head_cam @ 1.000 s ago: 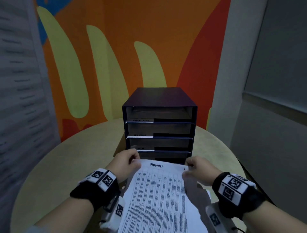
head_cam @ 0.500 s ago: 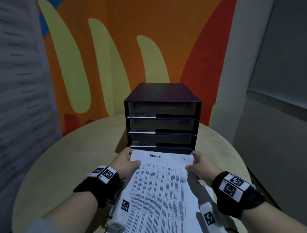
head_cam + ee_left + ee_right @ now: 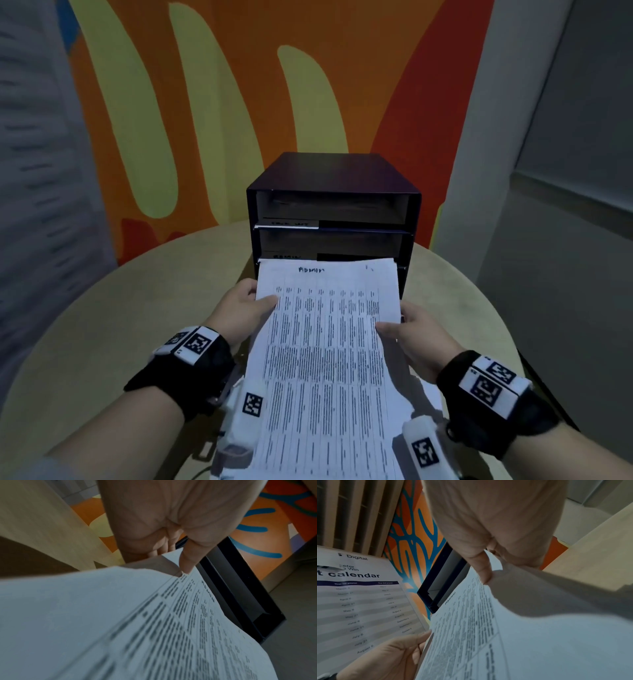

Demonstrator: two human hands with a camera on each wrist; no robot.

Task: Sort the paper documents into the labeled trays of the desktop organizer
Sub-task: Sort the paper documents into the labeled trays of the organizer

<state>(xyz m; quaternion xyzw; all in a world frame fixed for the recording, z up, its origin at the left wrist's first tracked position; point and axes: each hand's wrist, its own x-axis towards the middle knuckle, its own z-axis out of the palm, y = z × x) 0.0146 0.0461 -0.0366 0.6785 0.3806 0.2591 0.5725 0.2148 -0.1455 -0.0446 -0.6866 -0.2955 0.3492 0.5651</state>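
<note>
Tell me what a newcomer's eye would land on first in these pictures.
First, the printed sheet in the centre foreground, handwritten "ADMIN" at its top, pinched at its side edges by the left hand and right hand. Its far edge meets the dark desktop organizer, just below the second tray's label, on the round table. Behind it, the orange and yellow mural fills the wall.

1. You face an orange mural [image 3: 239, 85] with pale yellow fronds, red at right.
2. Round beige table [image 3: 102, 325] below you.
3. Grey slatted panel [image 3: 34, 171] on the left.
4. Grey wall [image 3: 565, 240] on the right, dim light.
5. Calendar poster [image 3: 359, 601] in right wrist view.
</note>
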